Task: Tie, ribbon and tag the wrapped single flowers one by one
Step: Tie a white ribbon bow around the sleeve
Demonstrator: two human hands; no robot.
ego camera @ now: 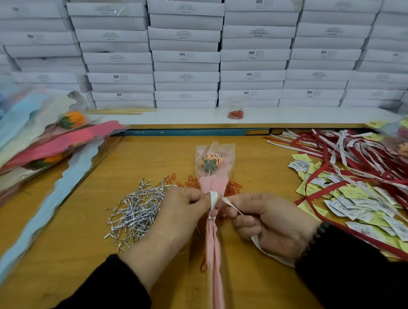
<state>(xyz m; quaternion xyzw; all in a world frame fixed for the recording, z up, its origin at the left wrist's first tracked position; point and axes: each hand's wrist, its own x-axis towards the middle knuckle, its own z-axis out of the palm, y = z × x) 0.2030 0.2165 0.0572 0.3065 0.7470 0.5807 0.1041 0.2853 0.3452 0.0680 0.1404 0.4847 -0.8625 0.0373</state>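
I see my left hand [184, 208] and right hand [262, 220] each pinching the white ribbon [214, 198] round 1 pink wrapped flower [213, 173] on the desk [83, 233].

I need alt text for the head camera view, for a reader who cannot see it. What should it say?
Two hands tie a white ribbon around a pink wrapped flower on a wooden table: the left hand and the right hand each pinch an end. Silver twist ties lie left, red ribbons and tags right.
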